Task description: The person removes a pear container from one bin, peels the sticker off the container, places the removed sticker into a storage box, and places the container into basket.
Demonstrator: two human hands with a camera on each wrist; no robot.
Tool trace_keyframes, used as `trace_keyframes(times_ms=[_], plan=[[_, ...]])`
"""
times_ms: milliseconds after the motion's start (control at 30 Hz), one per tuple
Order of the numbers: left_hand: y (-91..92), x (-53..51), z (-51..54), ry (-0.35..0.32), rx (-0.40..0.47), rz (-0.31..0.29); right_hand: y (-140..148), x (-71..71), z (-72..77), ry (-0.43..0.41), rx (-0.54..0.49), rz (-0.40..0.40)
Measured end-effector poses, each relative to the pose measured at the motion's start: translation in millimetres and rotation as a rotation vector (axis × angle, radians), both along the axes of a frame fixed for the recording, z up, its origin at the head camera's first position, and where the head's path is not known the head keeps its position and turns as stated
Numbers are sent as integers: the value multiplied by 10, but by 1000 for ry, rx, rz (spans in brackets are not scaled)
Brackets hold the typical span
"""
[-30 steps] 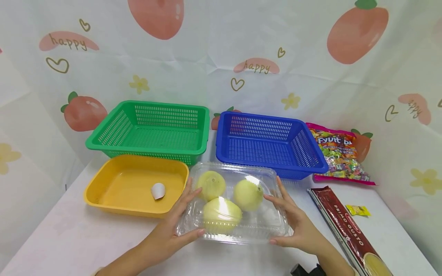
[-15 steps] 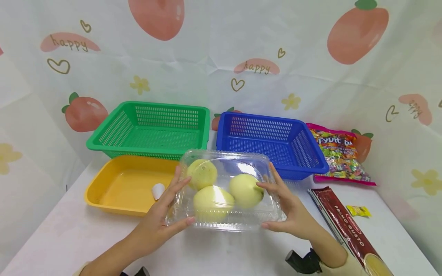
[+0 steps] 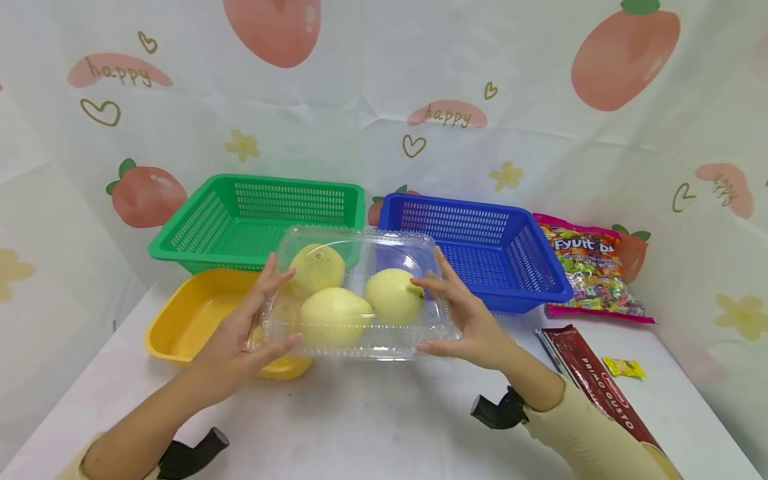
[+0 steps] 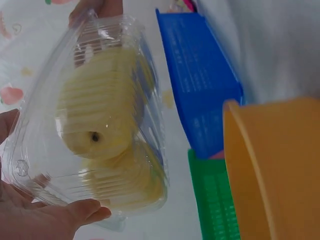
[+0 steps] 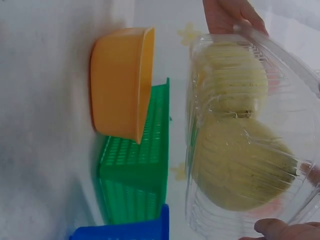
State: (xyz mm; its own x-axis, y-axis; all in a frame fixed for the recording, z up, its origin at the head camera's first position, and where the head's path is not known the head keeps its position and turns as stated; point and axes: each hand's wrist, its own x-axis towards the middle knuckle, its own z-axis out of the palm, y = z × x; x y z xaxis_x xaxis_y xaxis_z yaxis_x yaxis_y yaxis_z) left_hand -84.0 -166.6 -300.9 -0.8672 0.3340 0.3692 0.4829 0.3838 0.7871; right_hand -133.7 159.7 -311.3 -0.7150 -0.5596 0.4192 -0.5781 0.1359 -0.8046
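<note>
Both hands grip a clear plastic clamshell box [image 3: 384, 351], raised over the table with its shadow below. Inside lie three round pale-yellow fruits [image 3: 336, 317], their kind not certain; dark stem ends show on some. My left hand [image 3: 237, 343] holds the box's left side, thumb at the front edge. My right hand [image 3: 468, 323] holds the right side the same way. In the left wrist view the left hand [image 4: 45, 215] cups a box corner. The right wrist view shows the fruits [image 5: 240, 165] through the ribbed wall, the right hand [image 5: 292, 230] partly cut off.
Behind stand a green basket [image 3: 180, 250] and a blue basket [image 3: 528, 300]. A yellow tray [image 3: 174, 347] is partly covered by the left hand and box. To the right lie a candy bag [image 3: 588, 267], a long dark-red packet [image 3: 600, 380] and a small yellow wrapped piece [image 3: 624, 367].
Both hands have carried the box up and left, from in front of the blue basket to before the gap between baskets. The white piece in the yellow tray is now hidden.
</note>
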Motion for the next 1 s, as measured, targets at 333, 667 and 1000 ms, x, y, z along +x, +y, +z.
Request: trace_keyframes(times_ms=[333,667,1000], plan=[[-297,-379,179,-11,20,37,-331,-456,203,-169,-93,29],[-525,-761,417,-114,-19,68,-658,-894,387,-361,-185,-4],[-729,-1045,586,-250,-100,158,-991,-1255,436,-515,-271,-53]])
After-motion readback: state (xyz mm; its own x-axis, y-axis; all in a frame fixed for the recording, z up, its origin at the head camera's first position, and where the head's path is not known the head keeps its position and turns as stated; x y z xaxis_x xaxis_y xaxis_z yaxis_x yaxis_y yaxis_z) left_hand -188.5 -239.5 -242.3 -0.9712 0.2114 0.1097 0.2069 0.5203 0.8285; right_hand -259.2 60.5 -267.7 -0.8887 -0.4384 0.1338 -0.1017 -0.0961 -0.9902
